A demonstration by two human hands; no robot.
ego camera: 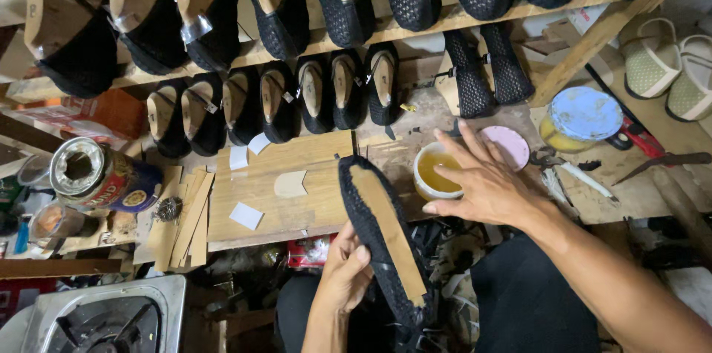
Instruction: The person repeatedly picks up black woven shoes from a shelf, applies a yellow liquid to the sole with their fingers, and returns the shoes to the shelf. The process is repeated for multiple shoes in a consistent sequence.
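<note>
Head view: shoe (386, 238) sole up, glue cup (434, 171) close by.
Left hand (343, 275) gripping shoe, long way toward bench front edge; right hand (482, 182) loose, fingers spread, touching cup.

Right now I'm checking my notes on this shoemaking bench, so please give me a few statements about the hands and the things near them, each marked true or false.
1. The left hand holds a black woven shoe upper with a tan insole board, sole side up. True.
2. The right hand grips a hammer. False: it hovers open, fingers spread, over the small white cup of yellow liquid.
3. A round pink lid lies just beyond the right hand. True.
4. The wooden shelf above holds only white shoes. False: it carries black woven uppers on wooden lasts.
5. A tin can with a blue lid stands right of the cup. True.
</note>
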